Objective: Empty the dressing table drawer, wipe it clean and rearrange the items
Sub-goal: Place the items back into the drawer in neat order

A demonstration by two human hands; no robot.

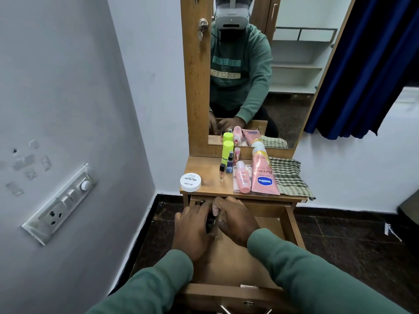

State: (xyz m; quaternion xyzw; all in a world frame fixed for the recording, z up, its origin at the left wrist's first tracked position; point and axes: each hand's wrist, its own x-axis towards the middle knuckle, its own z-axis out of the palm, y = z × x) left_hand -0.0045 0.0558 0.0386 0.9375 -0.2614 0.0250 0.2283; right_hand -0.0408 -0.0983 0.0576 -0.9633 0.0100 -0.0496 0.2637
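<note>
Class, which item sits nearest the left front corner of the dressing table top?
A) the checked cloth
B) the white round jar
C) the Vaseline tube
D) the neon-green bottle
B: the white round jar stands by that corner; the Vaseline tube and checked cloth lie well to its right.

A single wide-angle camera worn on the person's head gives the only view, facing forward and tilted down over the pulled-out drawer [292, 225] of the dressing table [207, 181]. It sits close. The left hand [192, 227] and right hand [235, 220] lie together just below the centre, and both green sleeves [317, 268] run in from the bottom edge. The mirror [294, 75] stands straight ahead and reflects the headset [231, 17] at the top edge. The lens also takes in the grey wall [68, 87] on the left and a blue curtain [362, 75] on the right, both slanted.
</note>
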